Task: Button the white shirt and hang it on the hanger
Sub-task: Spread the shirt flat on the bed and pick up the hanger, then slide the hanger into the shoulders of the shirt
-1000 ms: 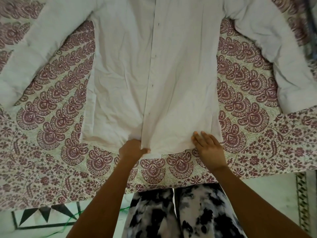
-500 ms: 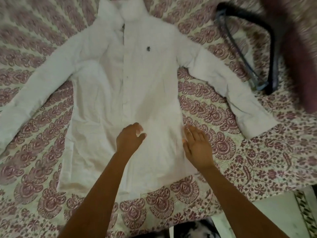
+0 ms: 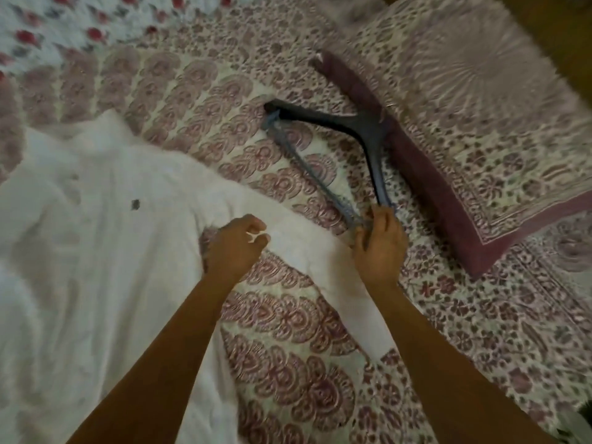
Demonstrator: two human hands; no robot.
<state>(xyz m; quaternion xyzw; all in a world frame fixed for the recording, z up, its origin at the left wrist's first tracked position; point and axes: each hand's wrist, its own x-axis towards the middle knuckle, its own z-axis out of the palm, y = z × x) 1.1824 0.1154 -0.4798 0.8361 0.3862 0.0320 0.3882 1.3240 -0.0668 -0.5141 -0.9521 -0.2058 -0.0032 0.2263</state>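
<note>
The white shirt (image 3: 96, 267) lies flat on the patterned bedsheet, front up, with a small dark logo on its chest. One sleeve runs out to the right under my arms. A dark hanger (image 3: 358, 129) lies on the sheet to the right of the shirt. My right hand (image 3: 379, 248) grips the hanger's near end where arm and bar meet. My left hand (image 3: 237, 248) hovers over the sleeve near the shirt's shoulder with its fingers loosely curled and nothing visibly in them.
A printed pillow (image 3: 480, 123) with a maroon border lies just right of the hanger. The maroon-patterned bedsheet (image 3: 288, 347) covers the whole bed. A floral cloth (image 3: 64, 24) shows at the top left.
Both hands left the shirt's hem and moved up and right. My right hand has taken hold of the hanger's end. The view swung toward the hanger and pillow.
</note>
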